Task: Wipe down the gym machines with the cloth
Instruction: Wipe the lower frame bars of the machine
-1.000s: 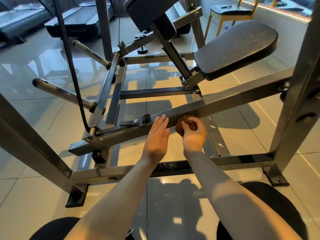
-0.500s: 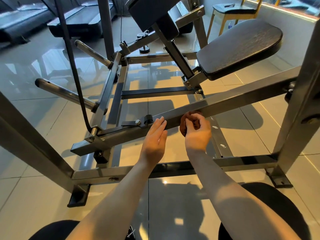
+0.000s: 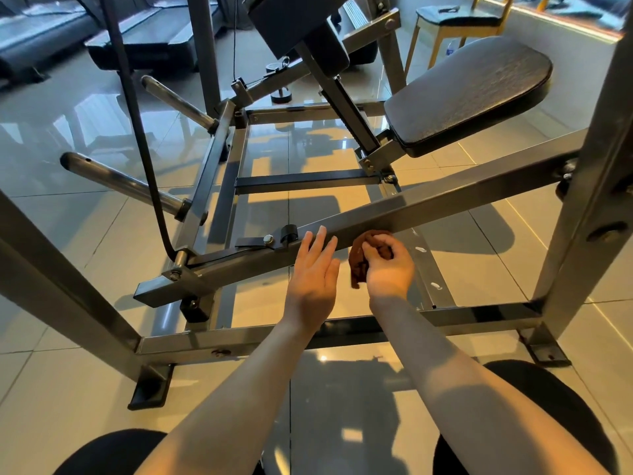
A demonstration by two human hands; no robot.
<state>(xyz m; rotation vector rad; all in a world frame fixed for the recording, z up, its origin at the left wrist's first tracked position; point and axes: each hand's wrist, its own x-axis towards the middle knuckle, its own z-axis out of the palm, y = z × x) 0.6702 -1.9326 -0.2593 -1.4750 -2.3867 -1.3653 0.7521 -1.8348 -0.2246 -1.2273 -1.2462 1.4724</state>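
A grey steel gym machine fills the view. Its long slanted lever bar runs from lower left to upper right. My right hand grips a bunched brown cloth just under the bar's near face, the cloth's top touching the bar. My left hand is beside it on the left, fingers straight, fingertips resting against the bar's near edge next to a small black clamp.
A black padded seat sits at upper right, a black cable hangs at left, and two round steel pegs stick out left. The frame's floor crossbar lies under my forearms. Glossy tiles, treadmills and a wooden chair lie beyond.
The right hand with the cloth has shifted slightly along the bar and turned, showing more cloth to its left. The left hand stays at the bar with straight fingers.
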